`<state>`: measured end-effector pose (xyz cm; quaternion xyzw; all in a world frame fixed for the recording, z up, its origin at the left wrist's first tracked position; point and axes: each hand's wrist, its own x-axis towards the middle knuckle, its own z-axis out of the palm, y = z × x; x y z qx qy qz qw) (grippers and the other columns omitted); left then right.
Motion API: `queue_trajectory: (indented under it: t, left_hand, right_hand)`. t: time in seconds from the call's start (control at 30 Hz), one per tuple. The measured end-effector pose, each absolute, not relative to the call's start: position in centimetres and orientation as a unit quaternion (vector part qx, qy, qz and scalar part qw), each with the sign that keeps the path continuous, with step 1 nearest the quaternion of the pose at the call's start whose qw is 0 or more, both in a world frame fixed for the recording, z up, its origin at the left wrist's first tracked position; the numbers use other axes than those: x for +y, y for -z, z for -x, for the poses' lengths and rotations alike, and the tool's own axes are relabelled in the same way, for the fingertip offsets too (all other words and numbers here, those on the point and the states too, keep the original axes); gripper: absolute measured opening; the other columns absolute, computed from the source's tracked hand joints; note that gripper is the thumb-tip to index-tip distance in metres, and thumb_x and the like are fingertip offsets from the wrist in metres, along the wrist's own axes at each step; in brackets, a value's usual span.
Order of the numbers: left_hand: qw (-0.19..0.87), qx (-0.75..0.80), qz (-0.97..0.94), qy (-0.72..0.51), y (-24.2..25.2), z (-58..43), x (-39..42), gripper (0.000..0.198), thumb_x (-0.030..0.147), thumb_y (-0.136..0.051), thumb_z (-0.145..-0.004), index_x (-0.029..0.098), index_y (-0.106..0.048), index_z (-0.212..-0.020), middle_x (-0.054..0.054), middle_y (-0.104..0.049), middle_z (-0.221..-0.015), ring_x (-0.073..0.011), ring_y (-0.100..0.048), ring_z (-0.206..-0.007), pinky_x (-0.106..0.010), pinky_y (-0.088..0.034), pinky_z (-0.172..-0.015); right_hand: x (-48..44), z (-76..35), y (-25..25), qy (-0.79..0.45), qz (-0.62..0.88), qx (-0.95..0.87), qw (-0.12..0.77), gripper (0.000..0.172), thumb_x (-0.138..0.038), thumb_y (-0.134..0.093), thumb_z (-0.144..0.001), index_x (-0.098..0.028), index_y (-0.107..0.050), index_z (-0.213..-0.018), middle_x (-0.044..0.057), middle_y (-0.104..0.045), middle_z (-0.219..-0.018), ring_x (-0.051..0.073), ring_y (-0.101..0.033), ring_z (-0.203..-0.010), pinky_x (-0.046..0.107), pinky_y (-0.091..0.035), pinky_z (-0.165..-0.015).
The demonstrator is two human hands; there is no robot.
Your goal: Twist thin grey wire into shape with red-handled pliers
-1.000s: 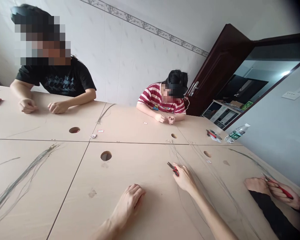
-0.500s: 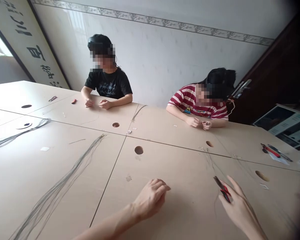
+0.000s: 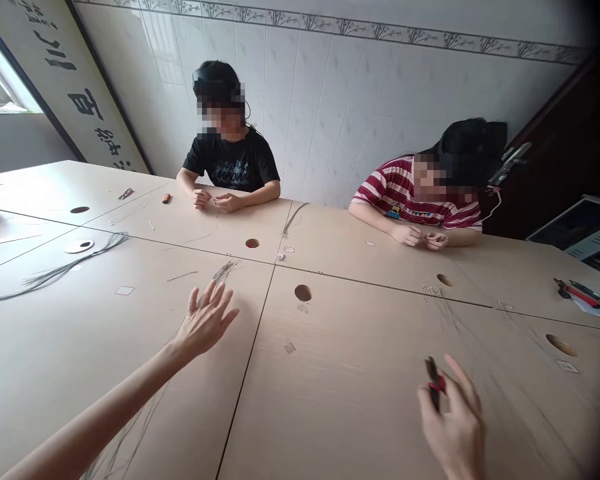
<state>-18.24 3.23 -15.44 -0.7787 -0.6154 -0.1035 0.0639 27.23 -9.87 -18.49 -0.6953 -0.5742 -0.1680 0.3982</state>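
My left hand [image 3: 206, 321] is stretched out over the table with its fingers spread, just above a bundle of thin grey wires [image 3: 219, 275] that runs diagonally towards me. My right hand [image 3: 455, 427] is raised at the lower right and grips small red-handled pliers [image 3: 434, 383], whose dark jaws stick up above the fingers. Faint thin wires [image 3: 450, 313] lie on the table beyond the right hand.
Beige table panels [image 3: 360, 360] carry round holes [image 3: 303, 292]. A person in a black shirt [image 3: 233, 167] and a person in a striped shirt [image 3: 410, 200] sit opposite, hands on the table. Another wire bundle [image 3: 55, 270] lies far left. Red pliers [image 3: 575, 292] rest at the right edge.
The view has swung left. My left hand has lifted off the table, opened its fingers and reached forward-left over the wire bundle. My right hand keeps the pliers.
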Motion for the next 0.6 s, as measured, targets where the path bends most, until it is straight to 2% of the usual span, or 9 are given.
queue_trajectory:
  t: [0.2, 0.4, 0.6]
  left_hand:
    - [0.080, -0.625, 0.773, 0.075, 16.8, 16.5, 3.8, 0.048, 0.041, -0.040, -0.095, 0.012, -0.053, -0.131, -0.023, -0.048, -0.141, -0.0369, -0.031, -0.140, -0.061, -0.011, -0.114]
    - [0.017, -0.583, 0.805, 0.108, 16.9, 16.9, 3.6, 0.043, 0.042, -0.041, -0.095, 0.022, -0.052, -0.131, -0.015, -0.046, -0.146, -0.0331, -0.029, -0.142, -0.061, -0.011, -0.114]
    - [0.032, -0.641, 0.764, 0.070, 16.2, 17.4, 6.1, 0.050, 0.046, -0.041, -0.094, 0.016, -0.051, -0.133, -0.018, -0.042, -0.148, -0.0375, -0.023, -0.143, -0.064, -0.008, -0.113]
  right_hand:
    - [-8.2, -22.3, 19.5, 0.159, 0.644, -0.635, 0.395, 0.020, -0.021, -0.052, -0.086, -0.017, -0.063, -0.103, 0.016, -0.057, -0.133, 0.024, -0.060, -0.084, 0.040, -0.048, -0.081]
    - [-8.3, -23.6, 19.7, 0.130, 0.649, -0.618, 0.424, 0.019, -0.023, -0.052, -0.088, -0.016, -0.062, -0.102, 0.016, -0.062, -0.126, 0.026, -0.060, -0.090, 0.040, -0.048, -0.080]
    - [-8.0, -23.5, 19.2, 0.111, 0.636, -0.632, 0.429, 0.018, -0.023, -0.052, -0.089, -0.017, -0.062, -0.103, 0.016, -0.062, -0.124, 0.027, -0.060, -0.095, 0.039, -0.049, -0.079]
